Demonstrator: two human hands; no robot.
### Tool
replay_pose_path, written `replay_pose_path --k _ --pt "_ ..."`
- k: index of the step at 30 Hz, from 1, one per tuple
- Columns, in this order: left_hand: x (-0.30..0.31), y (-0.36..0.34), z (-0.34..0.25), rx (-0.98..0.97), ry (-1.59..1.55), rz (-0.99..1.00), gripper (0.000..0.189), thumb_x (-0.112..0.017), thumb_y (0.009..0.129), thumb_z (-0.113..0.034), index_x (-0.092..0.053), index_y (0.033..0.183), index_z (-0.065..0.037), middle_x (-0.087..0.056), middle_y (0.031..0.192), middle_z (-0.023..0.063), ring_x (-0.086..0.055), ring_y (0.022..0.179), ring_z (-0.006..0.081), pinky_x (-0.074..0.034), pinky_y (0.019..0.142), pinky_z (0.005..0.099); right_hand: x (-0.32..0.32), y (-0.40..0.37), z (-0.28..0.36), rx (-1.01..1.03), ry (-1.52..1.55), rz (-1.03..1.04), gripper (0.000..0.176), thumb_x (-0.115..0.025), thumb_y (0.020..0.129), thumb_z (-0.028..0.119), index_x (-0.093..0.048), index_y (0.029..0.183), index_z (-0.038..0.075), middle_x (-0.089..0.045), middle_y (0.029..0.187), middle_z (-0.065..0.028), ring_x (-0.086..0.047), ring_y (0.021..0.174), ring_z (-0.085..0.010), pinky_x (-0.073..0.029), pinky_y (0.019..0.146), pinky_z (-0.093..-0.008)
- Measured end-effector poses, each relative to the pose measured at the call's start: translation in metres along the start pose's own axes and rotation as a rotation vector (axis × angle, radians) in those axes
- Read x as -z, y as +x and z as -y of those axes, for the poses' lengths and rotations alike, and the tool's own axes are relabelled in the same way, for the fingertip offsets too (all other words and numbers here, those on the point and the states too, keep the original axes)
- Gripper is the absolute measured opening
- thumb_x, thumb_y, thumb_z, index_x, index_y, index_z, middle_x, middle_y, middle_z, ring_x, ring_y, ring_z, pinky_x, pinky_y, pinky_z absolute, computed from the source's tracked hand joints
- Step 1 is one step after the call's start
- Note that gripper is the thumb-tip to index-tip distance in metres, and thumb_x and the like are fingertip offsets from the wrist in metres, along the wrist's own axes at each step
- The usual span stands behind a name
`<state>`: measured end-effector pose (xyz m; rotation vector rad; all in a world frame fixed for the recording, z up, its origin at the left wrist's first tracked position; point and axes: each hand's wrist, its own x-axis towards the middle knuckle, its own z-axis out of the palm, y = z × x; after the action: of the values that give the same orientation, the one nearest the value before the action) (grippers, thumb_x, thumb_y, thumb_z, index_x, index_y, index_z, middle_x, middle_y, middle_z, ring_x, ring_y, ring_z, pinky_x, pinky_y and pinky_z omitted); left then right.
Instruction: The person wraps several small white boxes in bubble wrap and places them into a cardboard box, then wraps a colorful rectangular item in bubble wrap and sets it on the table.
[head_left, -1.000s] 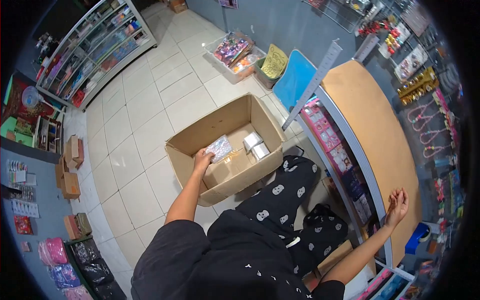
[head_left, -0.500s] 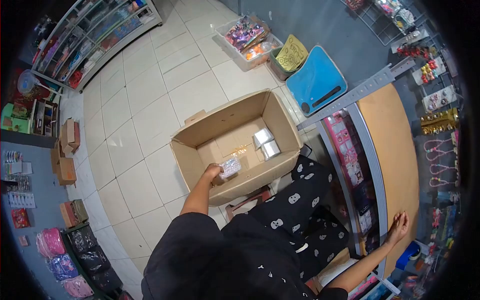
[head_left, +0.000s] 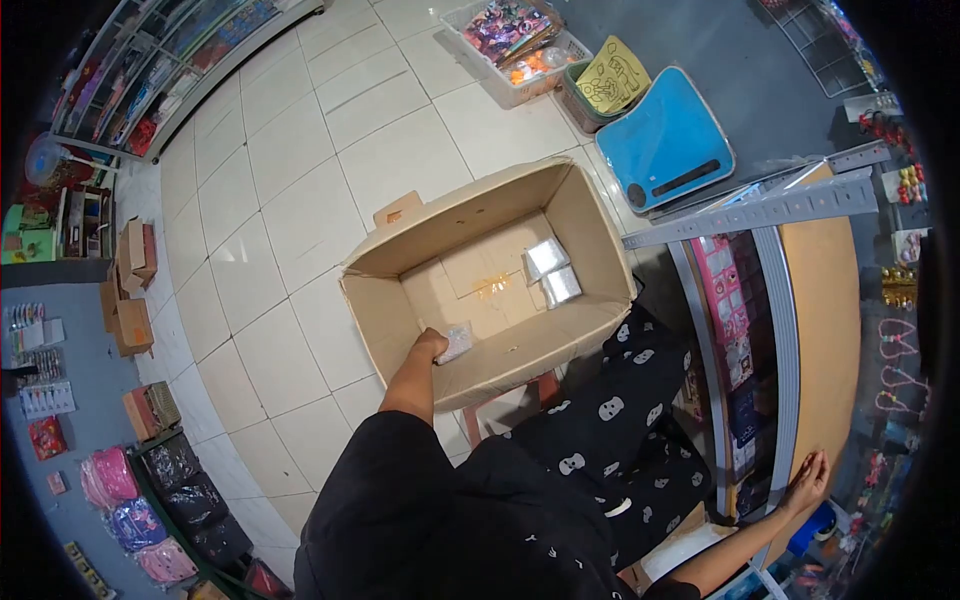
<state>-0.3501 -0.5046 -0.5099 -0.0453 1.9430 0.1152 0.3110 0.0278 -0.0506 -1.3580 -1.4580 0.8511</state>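
Inside the large open cardboard box, my left hand grips a small bubble-wrapped packet low at the box's near left part. Two silvery wrapped packets lie side by side on the box floor at the right. Brown tape shows on the middle of the box floor. My right hand rests at the edge of the wooden shelf top on the right, its fingers partly bent; whether they hold anything cannot be made out.
Beyond the box are a white basket of colourful goods, a green bin and a blue lap table. A metal bar crosses near the shelf. Small cardboard boxes stand at the left wall.
My left hand has moved the bubble-wrapped packet deeper toward the box's near left corner. The view has shifted slightly, and my right hand stays by the shelf top.
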Motion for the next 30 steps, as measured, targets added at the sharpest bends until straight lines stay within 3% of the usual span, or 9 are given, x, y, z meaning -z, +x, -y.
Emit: replay_pose_path --k 3,6,9,12,15,21,24,27,30 --pt "0.009 -0.036 -0.020 0.022 0.028 -0.090 0.044 -0.066 0.089 -0.013 -0.069 0.128 0.006 -0.073 0.127 0.0252 -0.072 0.120 0.0330 -0.057 0.100 0.0424 0.006 0.001 0.000 -0.010 -0.053 0.008 0.027 -0.071 0.104 0.018 -0.066 0.124 0.001 -0.070 0.103 -0.0056 -0.065 0.092 -0.0111 -0.053 0.084 -0.0226" --pt "0.011 -0.048 -0.032 -0.103 0.538 -0.112 0.046 -0.068 0.092 -0.014 -0.067 0.136 -0.002 -0.067 0.140 0.0184 -0.063 0.132 0.0321 -0.052 0.108 0.0415 0.007 0.001 0.000 0.010 -0.071 0.009 0.026 -0.071 0.104 0.018 -0.066 0.123 0.001 -0.069 0.102 -0.0052 -0.065 0.091 -0.0109 -0.052 0.083 -0.0222" --pt "0.007 -0.040 -0.035 -0.080 0.660 -0.043 0.049 -0.067 0.094 -0.014 -0.064 0.142 -0.008 -0.058 0.152 0.0134 -0.055 0.141 0.0312 -0.048 0.112 0.0408 0.007 0.000 0.002 -0.002 -0.049 0.004 0.026 -0.071 0.104 0.018 -0.067 0.122 0.001 -0.069 0.102 -0.0049 -0.065 0.091 -0.0108 -0.052 0.082 -0.0219" --pt "0.011 -0.031 -0.034 -0.093 0.672 0.073 0.050 -0.064 0.096 -0.013 -0.060 0.145 -0.007 -0.052 0.156 0.0155 -0.054 0.142 0.0327 -0.049 0.112 0.0441 0.004 -0.003 0.006 -0.011 -0.061 -0.005 0.026 -0.072 0.104 0.018 -0.067 0.122 0.000 -0.069 0.101 -0.0047 -0.064 0.090 -0.0106 -0.052 0.080 -0.0216" --pt "-0.003 -0.023 -0.025 -0.117 0.344 -0.136 0.052 -0.064 0.096 -0.011 -0.056 0.147 -0.006 -0.052 0.156 0.0174 -0.054 0.141 0.0351 -0.048 0.113 0.0468 0.000 -0.004 0.009 -0.016 -0.099 -0.023 0.026 -0.072 0.103 0.018 -0.067 0.122 0.000 -0.070 0.100 -0.0045 -0.064 0.089 -0.0105 -0.052 0.080 -0.0214" --pt "-0.010 -0.003 -0.022 -0.158 0.301 0.000 0.054 -0.061 0.095 -0.011 -0.054 0.148 -0.007 -0.053 0.154 0.0199 -0.053 0.143 0.0358 -0.049 0.114 0.0480 -0.005 -0.008 0.009 0.022 -0.048 -0.039 0.026 -0.074 0.102 0.018 -0.067 0.119 -0.001 -0.070 0.098 -0.0053 -0.064 0.085 -0.0088 -0.051 0.075 -0.0208" --pt "-0.004 0.011 -0.030 -0.135 0.466 0.111 0.056 -0.061 0.094 -0.012 -0.053 0.150 -0.007 -0.052 0.156 0.0193 -0.053 0.144 0.0349 -0.049 0.115 0.0480 -0.006 -0.009 0.008 0.018 -0.072 -0.057 0.025 -0.074 0.102 0.017 -0.067 0.118 -0.001 -0.070 0.097 -0.0048 -0.064 0.084 -0.0087 -0.051 0.074 -0.0206" --pt "-0.003 -0.009 -0.047 -0.109 0.363 0.012 0.065 -0.063 0.092 -0.015 -0.047 0.155 -0.005 -0.054 0.154 0.0204 -0.054 0.143 0.0350 -0.049 0.115 0.0479 -0.009 -0.009 0.004 0.033 -0.048 -0.049 0.021 -0.073 0.103 0.015 -0.067 0.116 0.000 -0.070 0.095 -0.0038 -0.064 0.082 -0.0081 -0.051 0.071 -0.0200" --pt "-0.007 -0.023 -0.064 -0.259 0.288 -0.053 0.072 -0.068 0.091 -0.021 -0.042 0.156 -0.002 -0.056 0.152 0.0219 -0.056 0.141 0.0358 -0.048 0.116 0.0473 -0.003 -0.008 -0.004 0.049 0.027 0.014 0.019 -0.073 0.102 0.012 -0.067 0.116 0.000 -0.069 0.096 -0.0030 -0.065 0.083 -0.0084 -0.053 0.073 -0.0206"
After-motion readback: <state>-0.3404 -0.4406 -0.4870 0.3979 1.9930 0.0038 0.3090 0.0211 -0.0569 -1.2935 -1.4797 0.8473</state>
